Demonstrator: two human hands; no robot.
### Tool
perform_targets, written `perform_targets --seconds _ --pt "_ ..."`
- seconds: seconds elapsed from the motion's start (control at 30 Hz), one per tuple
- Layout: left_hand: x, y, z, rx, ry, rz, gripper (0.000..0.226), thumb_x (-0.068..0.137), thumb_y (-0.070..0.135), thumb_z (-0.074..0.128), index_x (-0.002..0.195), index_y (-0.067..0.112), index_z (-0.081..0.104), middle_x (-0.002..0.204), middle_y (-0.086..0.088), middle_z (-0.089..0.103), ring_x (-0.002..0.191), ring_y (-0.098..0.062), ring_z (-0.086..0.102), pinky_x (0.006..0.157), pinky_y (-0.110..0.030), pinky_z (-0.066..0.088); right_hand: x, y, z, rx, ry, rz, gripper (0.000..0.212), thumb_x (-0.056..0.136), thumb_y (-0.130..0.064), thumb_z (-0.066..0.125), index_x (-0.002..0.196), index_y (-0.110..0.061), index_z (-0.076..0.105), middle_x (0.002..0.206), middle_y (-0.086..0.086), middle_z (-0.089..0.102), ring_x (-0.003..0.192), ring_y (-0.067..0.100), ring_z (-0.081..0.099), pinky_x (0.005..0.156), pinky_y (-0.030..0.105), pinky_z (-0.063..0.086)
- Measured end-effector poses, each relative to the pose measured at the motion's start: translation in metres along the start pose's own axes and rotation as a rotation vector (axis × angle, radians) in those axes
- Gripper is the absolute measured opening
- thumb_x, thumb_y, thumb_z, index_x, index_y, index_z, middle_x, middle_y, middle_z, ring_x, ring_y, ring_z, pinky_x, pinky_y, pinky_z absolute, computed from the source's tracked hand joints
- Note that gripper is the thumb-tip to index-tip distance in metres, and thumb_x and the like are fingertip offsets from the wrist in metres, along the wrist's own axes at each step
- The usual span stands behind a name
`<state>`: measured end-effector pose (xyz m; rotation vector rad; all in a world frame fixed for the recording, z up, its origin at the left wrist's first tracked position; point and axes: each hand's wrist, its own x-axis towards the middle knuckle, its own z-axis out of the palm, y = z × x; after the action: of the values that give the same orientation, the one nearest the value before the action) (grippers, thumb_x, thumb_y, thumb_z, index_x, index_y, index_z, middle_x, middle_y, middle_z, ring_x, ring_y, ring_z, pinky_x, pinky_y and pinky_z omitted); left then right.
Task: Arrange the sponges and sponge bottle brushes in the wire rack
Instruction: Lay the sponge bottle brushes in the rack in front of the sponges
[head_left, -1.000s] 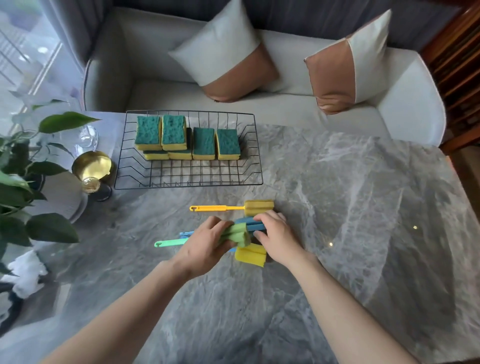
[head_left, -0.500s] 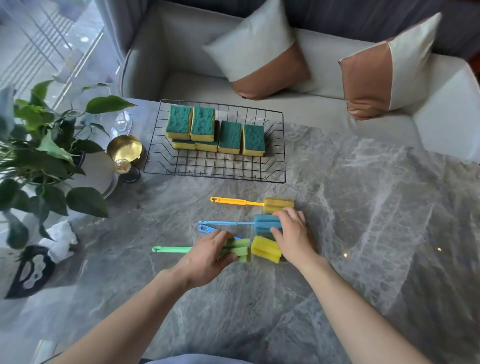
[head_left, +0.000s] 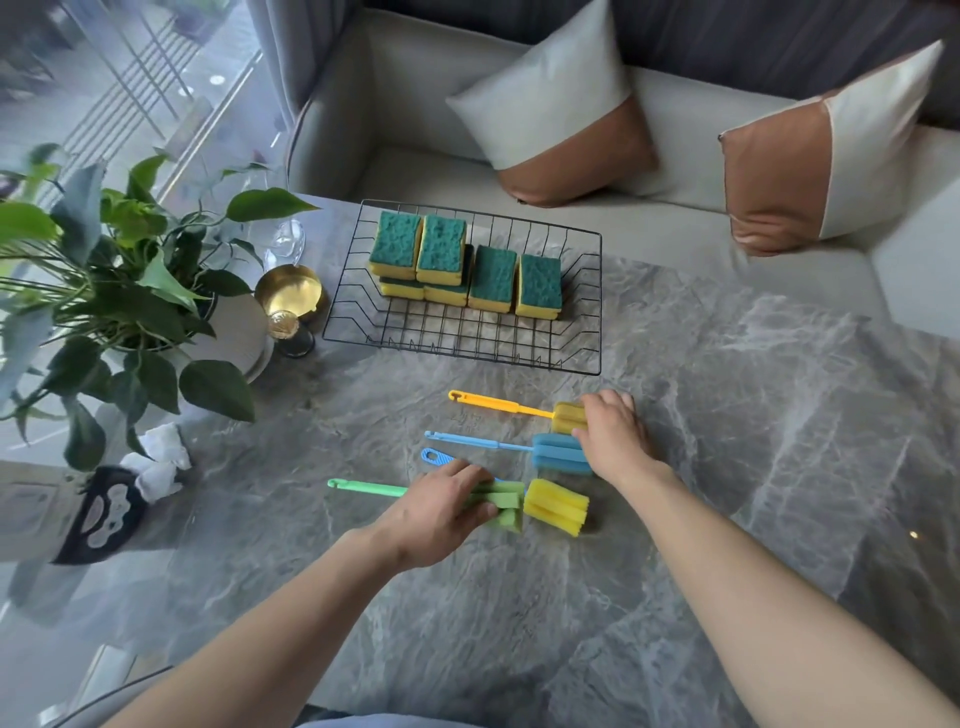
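The black wire rack (head_left: 586, 291) on the grey marble table (head_left: 727, 467) holds green-topped yellow sponges (head_left: 491, 278), some stacked at its far left. Four sponge bottle brushes (head_left: 558, 449) lie on the table in front. The left hand (head_left: 441, 512) curls around the green brush (head_left: 501, 501); the right hand's (head_left: 613, 439) fingers press the orange brush's yellow head (head_left: 567, 415).

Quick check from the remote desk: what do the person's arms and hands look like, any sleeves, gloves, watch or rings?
Both forearms are bare right down to the bottom edge of the view, with no sleeve cuff showing. The left hand and right hand wear no gloves, and no watch, bracelet or ring is visible on either wrist or on the fingers that show. No markings or cables appear.
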<state>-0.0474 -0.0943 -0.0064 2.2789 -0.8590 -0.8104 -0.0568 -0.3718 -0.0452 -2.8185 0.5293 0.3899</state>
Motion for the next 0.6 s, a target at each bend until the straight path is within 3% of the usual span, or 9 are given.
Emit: perform_targets --seconds 0.3,0.43,0.6 --pt "0.010 0.004 -0.019 0.070 0.034 0.074 0.031 0.098 0.030 0.054 0.124 0.014 0.058 0.116 -0.006 0.060 0.105 -0.028 0.058 0.090 -0.046 0.047 0.010 0.012 -0.022 -0.012 -0.190 -0.138 0.031 0.092 -0.029 0.066 0.120 -0.016 0.059 0.121 0.005 0.054 0.120 0.026 0.038 0.104 0.043 0.038" --pt "0.017 0.005 -0.030 0.039 0.052 0.129 0.033 0.098 0.021 0.053 0.129 0.011 0.057 0.121 -0.008 0.059 0.109 -0.029 0.058 0.091 -0.046 0.048 0.008 0.013 -0.041 0.069 -0.159 -0.232 0.020 0.090 -0.030 0.067 0.107 -0.025 0.058 0.105 -0.006 0.047 0.110 0.023 0.038 0.097 0.043 0.039" --pt "0.032 0.009 -0.052 0.005 0.077 0.203 0.038 0.098 0.014 0.053 0.136 0.007 0.054 0.126 -0.010 0.056 0.112 -0.028 0.058 0.098 -0.039 0.047 0.016 0.000 -0.079 0.142 -0.063 -0.341 0.023 0.090 -0.041 0.063 0.110 -0.038 0.052 0.102 -0.009 0.045 0.101 0.018 0.043 0.084 0.039 0.041"
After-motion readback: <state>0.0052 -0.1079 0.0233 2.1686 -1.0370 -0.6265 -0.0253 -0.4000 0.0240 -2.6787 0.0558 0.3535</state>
